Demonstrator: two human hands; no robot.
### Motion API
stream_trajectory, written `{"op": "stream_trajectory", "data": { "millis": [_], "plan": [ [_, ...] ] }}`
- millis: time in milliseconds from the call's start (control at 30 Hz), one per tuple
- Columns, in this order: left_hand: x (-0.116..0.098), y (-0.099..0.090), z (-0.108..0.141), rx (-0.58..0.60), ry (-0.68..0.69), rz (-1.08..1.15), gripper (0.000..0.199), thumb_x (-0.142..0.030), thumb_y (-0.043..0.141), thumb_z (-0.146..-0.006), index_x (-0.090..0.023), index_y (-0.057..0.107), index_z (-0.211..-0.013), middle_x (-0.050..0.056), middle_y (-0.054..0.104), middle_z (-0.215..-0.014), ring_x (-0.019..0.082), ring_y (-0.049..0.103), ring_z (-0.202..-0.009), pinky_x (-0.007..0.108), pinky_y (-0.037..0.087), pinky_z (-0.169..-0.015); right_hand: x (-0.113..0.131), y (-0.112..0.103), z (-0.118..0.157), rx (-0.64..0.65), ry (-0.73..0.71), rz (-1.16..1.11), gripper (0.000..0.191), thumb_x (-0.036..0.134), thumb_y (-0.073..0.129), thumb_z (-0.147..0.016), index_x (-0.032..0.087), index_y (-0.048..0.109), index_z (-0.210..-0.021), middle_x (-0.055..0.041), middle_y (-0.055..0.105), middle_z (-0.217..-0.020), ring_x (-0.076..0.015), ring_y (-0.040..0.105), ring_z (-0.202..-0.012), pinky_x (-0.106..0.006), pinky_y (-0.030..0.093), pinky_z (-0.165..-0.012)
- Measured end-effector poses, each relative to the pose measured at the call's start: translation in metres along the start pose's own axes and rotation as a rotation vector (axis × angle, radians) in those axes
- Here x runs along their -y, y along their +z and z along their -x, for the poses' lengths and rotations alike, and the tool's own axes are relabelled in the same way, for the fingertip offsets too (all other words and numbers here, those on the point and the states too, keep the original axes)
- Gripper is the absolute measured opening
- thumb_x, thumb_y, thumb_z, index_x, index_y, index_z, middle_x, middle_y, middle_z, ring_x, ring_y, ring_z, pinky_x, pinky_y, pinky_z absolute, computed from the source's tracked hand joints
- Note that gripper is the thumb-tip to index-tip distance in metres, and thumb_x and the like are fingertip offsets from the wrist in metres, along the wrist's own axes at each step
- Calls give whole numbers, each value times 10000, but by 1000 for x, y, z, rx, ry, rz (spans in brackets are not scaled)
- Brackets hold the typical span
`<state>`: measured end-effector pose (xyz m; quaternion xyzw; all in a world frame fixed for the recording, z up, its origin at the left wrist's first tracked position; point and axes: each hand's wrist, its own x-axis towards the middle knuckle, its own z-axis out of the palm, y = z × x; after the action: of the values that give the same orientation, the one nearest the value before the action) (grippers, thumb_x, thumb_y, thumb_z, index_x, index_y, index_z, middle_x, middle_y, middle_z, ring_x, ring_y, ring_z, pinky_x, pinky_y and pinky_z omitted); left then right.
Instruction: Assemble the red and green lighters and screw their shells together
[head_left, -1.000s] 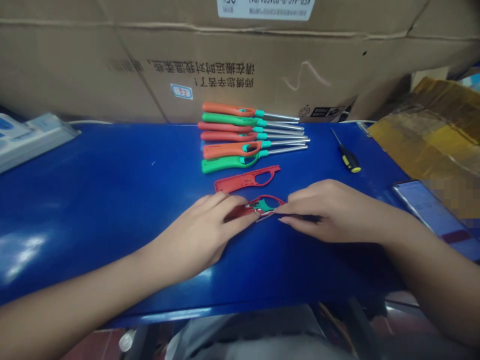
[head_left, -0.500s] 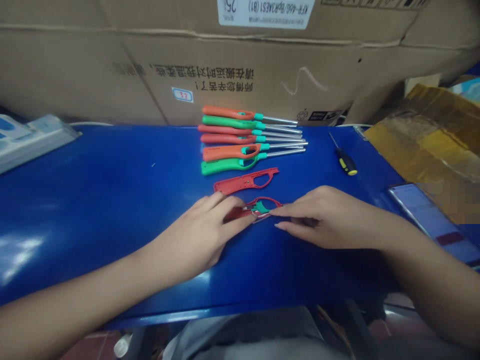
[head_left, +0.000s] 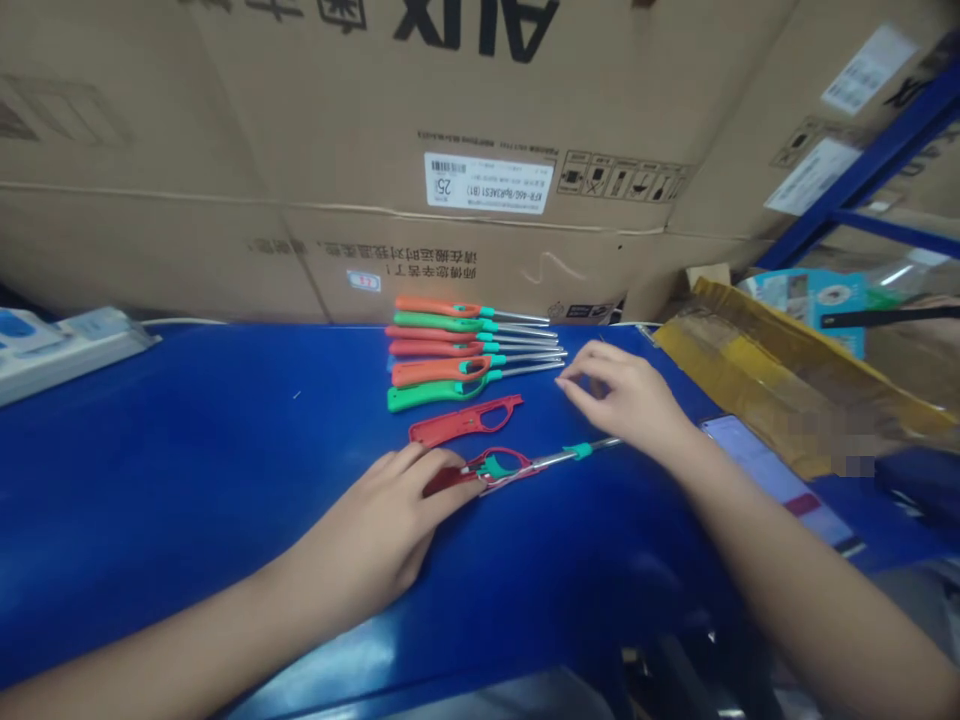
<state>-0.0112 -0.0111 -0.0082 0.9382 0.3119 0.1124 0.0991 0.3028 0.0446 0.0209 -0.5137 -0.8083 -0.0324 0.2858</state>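
Observation:
My left hand (head_left: 409, 505) pinches the red half-shell of a lighter handle (head_left: 521, 462) against the table. A green trigger (head_left: 493, 467) and thin wires show inside this shell. From its front end a metal tube (head_left: 555, 461) with a teal collar (head_left: 577, 452) points right, its far end passing beneath my right hand (head_left: 630, 395). My right hand is raised beyond the tube, near the tips of the finished-looking lighters, thumb and fingers curled together; a dark spot shows between them, too unclear to name. The other red half-shell (head_left: 450, 425) lies just beyond my left hand.
Several long-necked lighters (head_left: 435, 372) in orange, green and red lie in a row at the back. Behind them stands a large cardboard box (head_left: 300, 160). A phone (head_left: 772, 470) and a taped brown package (head_left: 750, 350) are at the right; a white power strip (head_left: 82, 350) lies left.
My right hand has moved off the shell, up and right, over where the screwdriver lay. The metal tube with its teal collar now shows at the shell's front. The camera view has tilted up.

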Motion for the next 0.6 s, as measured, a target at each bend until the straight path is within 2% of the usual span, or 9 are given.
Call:
{"op": "stream_trajectory", "data": {
  "millis": [67,167,300,433,533,600],
  "plan": [
    [0,0,0,-13,-6,26,548,-58,429,-947,-325,533,-1415,75,547,-1366,269,517,-1188,455,509,-987,-15,1,-4,-45,100,65,180,324,679,-864,204,658,-732,-14,640,-873,-122,523,-603,-288,405,-602],
    [1,1,1,-23,-4,47,534,-60,418,-957,-324,545,-1403,71,548,-1372,265,514,-1205,452,502,-1007,-36,5,-7,-72,217,119,261,375,655,-858,213,583,-667,-27,608,-873,-152,543,-666,-308,454,-686],
    [2,2,0,-45,7,52,523,-66,391,-979,-321,534,-1413,72,547,-1380,264,510,-1218,450,497,-1016,-58,12,-10,-86,308,177,210,304,599,-858,220,549,-673,-62,594,-867,-204,586,-770,-345,494,-798],
    [4,3,0,-65,4,73,441,-115,380,-1021,-290,539,-1393,70,573,-1361,251,517,-1218,434,492,-1026,-71,17,-10,-86,433,261,97,282,581,-856,203,636,-839,-133,619,-1021,-303,587,-1027,-439,475,-952],
    [5,4,0,-79,4,82,422,-103,420,-1007,-265,530,-1380,65,587,-1357,246,517,-1230,431,484,-1043,-78,15,-8,-90,541,321,258,337,530,-913,165,666,-1049,-191,604,-1194,-375,524,-1174,-531,446,-995],
    [4,3,0,-84,5,88,417,-95,431,-1001,-258,528,-1372,63,590,-1358,241,521,-1233,433,479,-1054,-83,13,-8,-80,598,346,347,371,479,-961,147,651,-1163,-206,581,-1300,-392,484,-1245,-565,435,-1014]
  ]
}}
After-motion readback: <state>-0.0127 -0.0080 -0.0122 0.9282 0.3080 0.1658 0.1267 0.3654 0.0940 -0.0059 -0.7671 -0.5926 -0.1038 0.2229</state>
